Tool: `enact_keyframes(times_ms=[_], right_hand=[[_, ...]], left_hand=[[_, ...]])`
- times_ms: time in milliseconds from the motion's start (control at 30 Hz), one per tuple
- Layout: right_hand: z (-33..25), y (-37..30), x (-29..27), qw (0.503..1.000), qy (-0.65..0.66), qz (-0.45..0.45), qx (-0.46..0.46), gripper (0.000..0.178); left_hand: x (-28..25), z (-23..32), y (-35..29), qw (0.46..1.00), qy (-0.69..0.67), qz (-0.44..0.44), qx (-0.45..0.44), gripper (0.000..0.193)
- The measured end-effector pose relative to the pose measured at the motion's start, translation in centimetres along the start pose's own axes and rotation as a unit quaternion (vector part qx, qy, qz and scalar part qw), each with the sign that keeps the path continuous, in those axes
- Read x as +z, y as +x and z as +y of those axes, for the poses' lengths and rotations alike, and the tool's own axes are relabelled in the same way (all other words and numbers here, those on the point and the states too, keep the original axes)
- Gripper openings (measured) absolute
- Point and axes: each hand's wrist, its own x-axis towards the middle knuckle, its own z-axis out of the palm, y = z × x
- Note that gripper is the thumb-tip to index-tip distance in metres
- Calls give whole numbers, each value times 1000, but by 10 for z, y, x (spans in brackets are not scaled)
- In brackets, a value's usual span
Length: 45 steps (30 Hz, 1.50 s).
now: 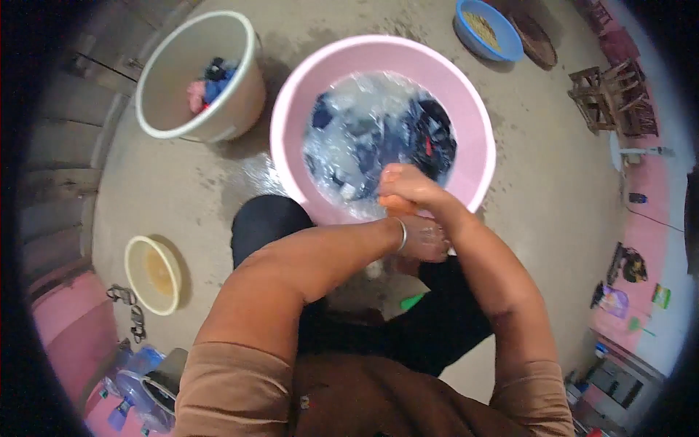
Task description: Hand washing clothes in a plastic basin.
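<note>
Both hands meet over the near rim of a pink washtub (pixel 286 138). An orange cloth (pixel 397 205) shows between them, bunched up. My right hand (pixel 411 185) is closed on its upper part, above the tub. Closer to me, my left hand (pixel 427 239), with a bangle at the wrist, is closed at the cloth's lower end; its fingers are partly hidden. Dark wet clothes (pixel 429 138) lie in cloudy, sudsy water in the tub, with a small red patch among them.
A large whitish bucket (pixel 251 95) with clothes (pixel 215 89) stands at the far left. A cream basin (pixel 177 273) of brownish liquid and sandals (pixel 137 320) are at the left. A blue basin (pixel 502 52) sits far right, near wooden stools (pixel 593 98). The floor has wet patches.
</note>
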Motion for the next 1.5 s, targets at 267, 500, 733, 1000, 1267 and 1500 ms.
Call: enact_keyframes(times_ms=[267, 500, 733, 1000, 1267, 1500], right_hand=[[-74, -43, -11, 957, 272, 37, -97, 66], [-103, -80, -34, 980, 111, 97, -132, 45], [-88, -89, -62, 968, -8, 177, -175, 34], [-83, -115, -73, 952, -55, 249, -167, 27], [-79, -133, -88, 955, -61, 216, -193, 23], [-94, -120, -91, 945, -149, 250, -151, 20]], left_hand=[[-241, 56, -60, 884, 274, 269, -264, 14], [-393, 37, -159, 745, 442, 206, -454, 16], [-269, -46, -145, 808, 197, -86, -549, 38], [5, -144, -83, 749, 37, -167, -641, 109], [75, -85, -48, 710, -64, -12, -702, 52], [58, -59, -27, 808, -95, -125, -567, 55]])
